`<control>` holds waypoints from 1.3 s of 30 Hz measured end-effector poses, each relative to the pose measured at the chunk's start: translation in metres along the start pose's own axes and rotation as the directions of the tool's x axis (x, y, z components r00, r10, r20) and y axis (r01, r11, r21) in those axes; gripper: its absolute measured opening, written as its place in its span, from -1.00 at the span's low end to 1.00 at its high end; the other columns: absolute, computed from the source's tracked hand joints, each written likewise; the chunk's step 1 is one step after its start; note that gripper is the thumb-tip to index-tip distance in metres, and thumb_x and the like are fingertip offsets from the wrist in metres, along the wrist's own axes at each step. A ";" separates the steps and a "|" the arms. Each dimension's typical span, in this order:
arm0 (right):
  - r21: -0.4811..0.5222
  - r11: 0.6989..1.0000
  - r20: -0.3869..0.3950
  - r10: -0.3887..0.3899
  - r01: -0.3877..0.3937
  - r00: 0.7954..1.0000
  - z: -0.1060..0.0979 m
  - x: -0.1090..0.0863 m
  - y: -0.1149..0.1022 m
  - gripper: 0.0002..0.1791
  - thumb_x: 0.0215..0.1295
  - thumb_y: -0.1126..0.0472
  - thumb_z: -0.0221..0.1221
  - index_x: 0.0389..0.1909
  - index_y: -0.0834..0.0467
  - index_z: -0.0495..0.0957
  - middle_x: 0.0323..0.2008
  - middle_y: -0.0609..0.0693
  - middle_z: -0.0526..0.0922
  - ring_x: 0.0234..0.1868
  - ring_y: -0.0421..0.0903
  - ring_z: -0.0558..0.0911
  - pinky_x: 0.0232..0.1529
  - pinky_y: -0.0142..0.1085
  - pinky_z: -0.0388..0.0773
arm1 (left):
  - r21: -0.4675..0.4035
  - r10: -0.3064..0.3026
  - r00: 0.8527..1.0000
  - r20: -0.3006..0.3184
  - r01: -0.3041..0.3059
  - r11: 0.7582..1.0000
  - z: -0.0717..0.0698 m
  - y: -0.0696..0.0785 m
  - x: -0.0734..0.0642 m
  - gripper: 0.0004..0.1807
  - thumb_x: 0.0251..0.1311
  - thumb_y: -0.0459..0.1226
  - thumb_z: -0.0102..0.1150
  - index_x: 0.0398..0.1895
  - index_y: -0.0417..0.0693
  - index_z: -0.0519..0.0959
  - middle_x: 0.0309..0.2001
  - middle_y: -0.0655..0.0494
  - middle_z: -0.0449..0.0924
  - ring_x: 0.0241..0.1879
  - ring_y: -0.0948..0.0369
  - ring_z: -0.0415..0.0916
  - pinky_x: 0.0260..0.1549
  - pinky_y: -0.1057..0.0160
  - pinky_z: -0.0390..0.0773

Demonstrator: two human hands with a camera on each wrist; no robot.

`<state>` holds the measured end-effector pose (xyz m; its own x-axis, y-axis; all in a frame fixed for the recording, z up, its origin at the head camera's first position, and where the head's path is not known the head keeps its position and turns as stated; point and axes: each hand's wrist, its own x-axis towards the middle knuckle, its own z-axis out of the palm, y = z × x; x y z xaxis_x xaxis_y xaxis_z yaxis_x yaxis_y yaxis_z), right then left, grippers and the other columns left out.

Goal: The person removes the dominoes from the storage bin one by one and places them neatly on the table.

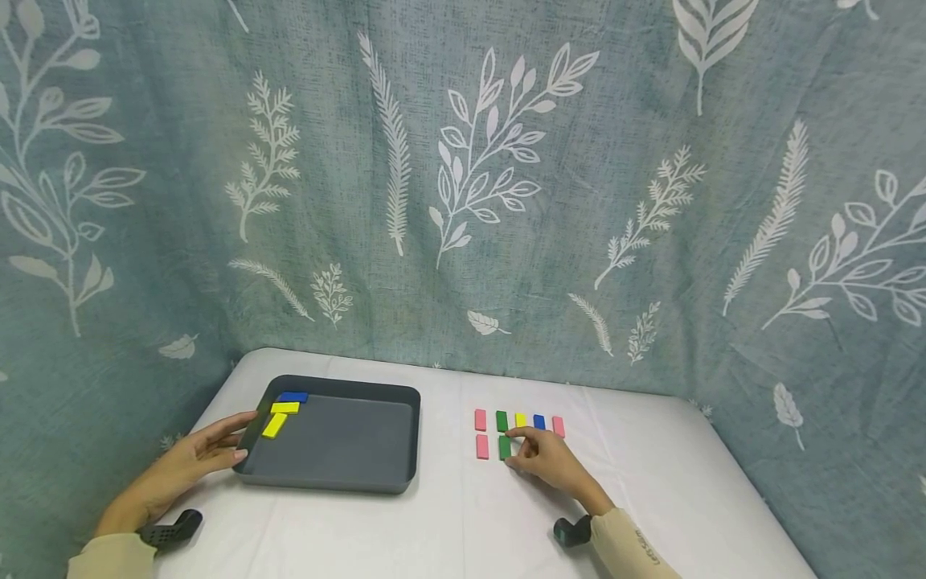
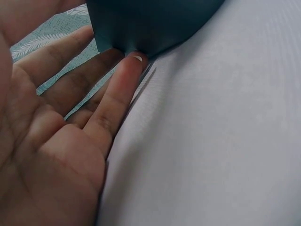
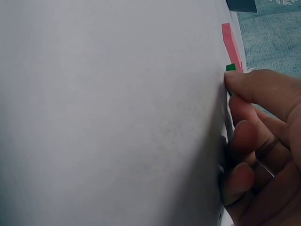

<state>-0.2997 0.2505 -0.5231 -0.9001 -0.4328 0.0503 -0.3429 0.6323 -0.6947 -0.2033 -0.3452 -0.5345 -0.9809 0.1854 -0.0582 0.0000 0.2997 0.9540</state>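
Pinch: right hand point(image 1: 547, 460), thumb and forefinger bent and clamped on the near green block point(image 1: 504, 449), apparently by its near and far ends. Right wrist view gives only a green corner at the thumb tip; exact pad contact cannot be read. Block sits in the near row on the white cloth point(image 1: 463, 527), long side running twelve to six o'clock; whether any weight is off the cloth, cannot tell.

Handling (estimate): light, stiff, hard to damage. Smooth faces might let it pivot or slip if caught off-centre. Preferred hold: mid-length, across the two long sides; end-to-end should also do for so small a piece.

Pose: right forearm enters from four o'clock, wrist low; remaining fingers bent, tips close to the cloth.

Around the block: near pink block point(image 1: 482, 447) just beside it at nine o'clock, apart; far green block point(image 1: 501, 420) at twelve.

Farther out, nine o'clock: grey tray point(image 1: 340, 442), with a blue block point(image 1: 292, 397) and two yellow blocks point(image 1: 285, 408) towards its own ten o'clock. Left hand point(image 1: 186, 464) at the tray's nine o'clock wall, fingers extended, thumb apart from them, touching the outside; forearm from eight o'clock. Reads as steadying, not gripping.
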 end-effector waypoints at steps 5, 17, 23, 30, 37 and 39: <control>0.024 0.999 0.032 0.028 -0.028 0.999 -0.002 0.001 -0.001 -0.49 0.30 0.16 0.42 0.23 0.21 0.58 -0.45 -0.07 0.64 -0.52 -0.22 0.50 -0.52 -0.41 0.45 | 0.013 -0.013 1.000 -0.009 0.013 1.000 0.000 0.000 -0.001 -0.16 0.43 -0.10 0.25 0.64 -0.07 0.08 0.58 -0.25 0.05 0.44 -0.28 0.18 0.30 -0.39 0.27; 0.064 0.996 -0.037 0.063 -0.061 0.997 -0.016 0.020 -0.025 -0.44 0.27 0.08 0.45 0.26 0.12 0.59 -0.40 -0.04 0.65 -0.47 -0.10 0.52 -0.47 -0.33 0.45 | 0.004 -0.008 1.000 -0.010 0.008 1.000 -0.004 -0.002 -0.001 -0.18 0.43 -0.10 0.25 0.63 -0.03 0.11 0.59 -0.18 0.06 0.46 -0.10 0.18 0.33 -0.33 0.25; 0.081 0.997 -0.067 -0.003 0.009 0.998 -0.013 0.039 -0.047 -0.55 0.30 0.12 0.42 0.20 -0.04 0.62 -0.39 0.00 0.67 -0.49 -0.09 0.54 -0.48 -0.33 0.48 | -0.009 0.010 1.000 -0.002 -0.010 1.000 -0.004 0.001 -0.001 -0.20 0.44 -0.13 0.24 0.63 -0.06 0.11 0.58 -0.20 0.06 0.48 -0.19 0.11 0.32 -0.31 0.27; 0.109 0.992 -0.052 -0.057 0.062 0.997 0.000 0.061 -0.072 -0.56 0.30 0.04 0.42 0.18 -0.07 0.63 -0.39 0.07 0.70 -0.54 -0.10 0.51 -0.51 -0.33 0.50 | -0.008 -0.009 1.000 -0.006 0.009 1.000 -0.004 0.003 0.000 -0.18 0.42 -0.11 0.26 0.62 -0.09 0.12 0.56 -0.24 0.12 0.45 -0.23 0.18 0.33 -0.31 0.28; 0.105 0.989 -0.025 -0.105 0.107 0.994 0.020 0.083 -0.094 -0.56 0.29 -0.03 0.42 0.17 -0.10 0.64 -0.42 -0.04 0.69 -0.53 -0.11 0.51 -0.48 -0.31 0.48 | -0.031 -0.035 0.999 -0.011 0.035 0.999 -0.003 0.001 0.000 -0.15 0.40 -0.10 0.28 0.62 -0.11 0.11 0.57 -0.24 0.09 0.49 -0.21 0.11 0.36 -0.33 0.23; 0.114 0.986 -0.012 -0.120 0.120 0.993 0.026 0.089 -0.101 -0.56 0.31 -0.03 0.41 0.18 -0.11 0.64 -0.42 -0.05 0.69 -0.53 -0.09 0.52 -0.51 -0.30 0.49 | -0.030 -0.032 0.999 -0.010 0.032 0.999 -0.003 0.001 0.001 -0.15 0.40 -0.11 0.28 0.62 -0.10 0.11 0.57 -0.24 0.10 0.48 -0.21 0.13 0.36 -0.30 0.25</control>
<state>-0.3383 0.1316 -0.4668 -0.8556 -0.4979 0.1418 -0.4160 0.4983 -0.7607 -0.2044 -0.3476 -0.5328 -0.9824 0.1660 -0.0856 -0.0368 0.2772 0.9601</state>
